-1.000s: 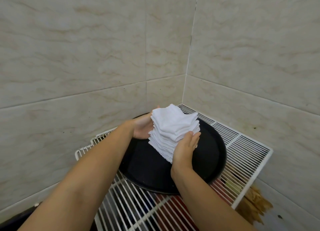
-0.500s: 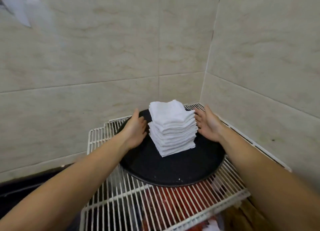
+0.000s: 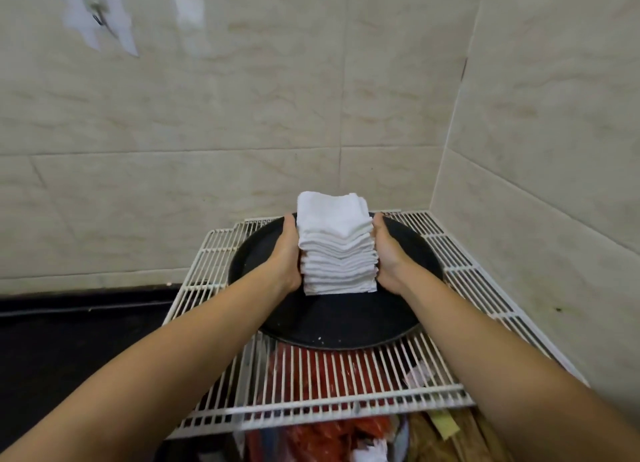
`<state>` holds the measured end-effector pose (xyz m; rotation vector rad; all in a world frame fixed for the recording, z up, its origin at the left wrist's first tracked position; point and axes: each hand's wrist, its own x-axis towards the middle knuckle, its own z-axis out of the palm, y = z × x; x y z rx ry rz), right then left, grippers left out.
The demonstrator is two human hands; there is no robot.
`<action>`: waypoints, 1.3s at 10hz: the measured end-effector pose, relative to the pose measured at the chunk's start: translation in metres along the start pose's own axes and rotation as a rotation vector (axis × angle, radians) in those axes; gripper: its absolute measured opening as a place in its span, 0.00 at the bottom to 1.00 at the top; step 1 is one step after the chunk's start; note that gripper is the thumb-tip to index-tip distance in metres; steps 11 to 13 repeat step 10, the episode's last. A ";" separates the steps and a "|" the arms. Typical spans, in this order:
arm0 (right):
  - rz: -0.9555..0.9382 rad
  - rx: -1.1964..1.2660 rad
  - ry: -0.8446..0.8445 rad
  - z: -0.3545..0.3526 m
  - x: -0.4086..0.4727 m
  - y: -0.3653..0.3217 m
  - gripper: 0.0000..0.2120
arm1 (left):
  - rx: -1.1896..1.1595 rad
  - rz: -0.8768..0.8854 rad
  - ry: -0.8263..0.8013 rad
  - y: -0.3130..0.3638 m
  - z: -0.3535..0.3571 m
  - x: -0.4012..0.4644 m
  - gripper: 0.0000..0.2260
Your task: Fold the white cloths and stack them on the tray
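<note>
Both hands moved in: left hand and right hand now press flat against the cloths on the tray.

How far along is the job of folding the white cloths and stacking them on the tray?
Nearly finished, it seems. Done: a tall pile of folded cloths stands on the black tray, which rests on a wire rack. In hand: the left hand and right hand press the pile's sides, squaring it. Left: no unfolded cloths are in view.

fingers behind the cloth stack hidden; items under rack blurred
</note>
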<state>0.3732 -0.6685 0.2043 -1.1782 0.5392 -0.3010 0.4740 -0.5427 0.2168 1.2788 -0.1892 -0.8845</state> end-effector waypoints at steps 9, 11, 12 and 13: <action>0.046 -0.187 0.064 -0.009 -0.022 -0.009 0.28 | 0.403 0.115 -0.060 -0.014 -0.010 -0.039 0.31; 0.077 -0.506 0.162 -0.007 -0.043 -0.043 0.29 | 0.772 0.173 -0.067 -0.013 -0.027 -0.060 0.29; 0.077 -0.506 0.162 -0.007 -0.043 -0.043 0.29 | 0.772 0.173 -0.067 -0.013 -0.027 -0.060 0.29; 0.077 -0.506 0.162 -0.007 -0.043 -0.043 0.29 | 0.772 0.173 -0.067 -0.013 -0.027 -0.060 0.29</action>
